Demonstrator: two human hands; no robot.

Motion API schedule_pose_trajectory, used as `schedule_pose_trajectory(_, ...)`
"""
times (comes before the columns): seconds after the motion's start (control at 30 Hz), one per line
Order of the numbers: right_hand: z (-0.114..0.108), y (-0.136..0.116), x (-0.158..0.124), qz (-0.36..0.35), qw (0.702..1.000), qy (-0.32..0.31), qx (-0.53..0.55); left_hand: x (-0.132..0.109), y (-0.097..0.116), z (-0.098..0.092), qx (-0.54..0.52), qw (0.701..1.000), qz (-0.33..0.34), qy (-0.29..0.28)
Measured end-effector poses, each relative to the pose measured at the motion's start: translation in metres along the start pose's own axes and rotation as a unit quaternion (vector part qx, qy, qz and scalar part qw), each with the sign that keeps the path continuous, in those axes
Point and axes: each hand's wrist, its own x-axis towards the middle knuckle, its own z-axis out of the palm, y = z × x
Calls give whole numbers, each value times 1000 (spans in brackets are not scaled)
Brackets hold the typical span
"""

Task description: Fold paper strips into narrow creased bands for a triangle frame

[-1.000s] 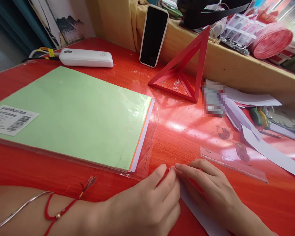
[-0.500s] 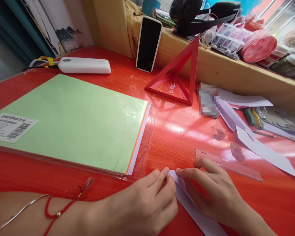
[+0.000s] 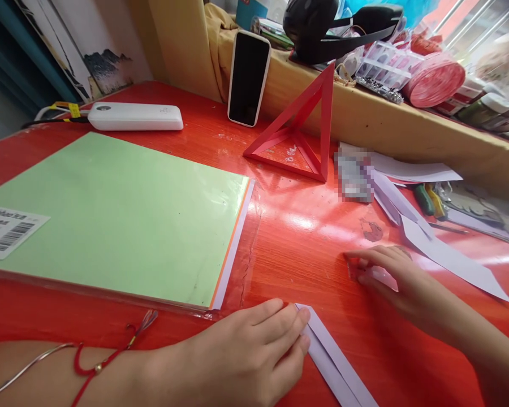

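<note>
Two bare hands over one red table (image 3: 297, 265). Left hand (image 3: 258, 350) low in the middle, palm down, fingers drawn close together, no wide gap, with hold of one folded paper strip (image 3: 327, 370) by its top end. Pale purple, with one long fold line down the middle, lying flat on the table and running down past the bottom edge of the view. On the left wrist, two bracelets: one silver bangle (image 3: 34, 362) and one red string bracelet (image 3: 98, 368) with one gold bead.

Right hand (image 3: 382, 268) well apart from the strip, over one clear ruler (image 3: 385, 278). Thumb and first finger a little bit open, tips near one end of the ruler. Cannot tell whether gripping or just touching.

To the left, one pack of green paper (image 3: 123, 220) in one see-through bag, with one white label (image 3: 12, 232). Behind the pack, one white power bank (image 3: 136, 116). Farther along, one phone (image 3: 249, 79) leaning on one brown ledge (image 3: 377, 113), then one red pointy frame (image 3: 326, 130) with open sides, standing up.

To the right, at least three loose pale strips (image 3: 453, 260), plus two tool handles, one green handle (image 3: 423, 199) and one yellow handle (image 3: 436, 202), side by side. Up on the ledge, one pink roll (image 3: 435, 81) beside one clear box (image 3: 384, 66).
</note>
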Motion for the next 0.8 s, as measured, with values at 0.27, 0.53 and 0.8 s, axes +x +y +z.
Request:
schedule_pose_trajectory(0.27, -18, 14, -19, 0, 997, -81, -7, 3, -1, -3, -23, 999, 7, -32)
schedule_pose_trajectory(0.53, -18, 21, -16, 59, 988, -137, -29, 5, -3, 0, -13, 1000, 10, -22)
schedule_pose_trajectory(0.8, -21, 19, -20, 27, 990, -138, -24, 4, -3, -2, -25, 999, 13, -23)
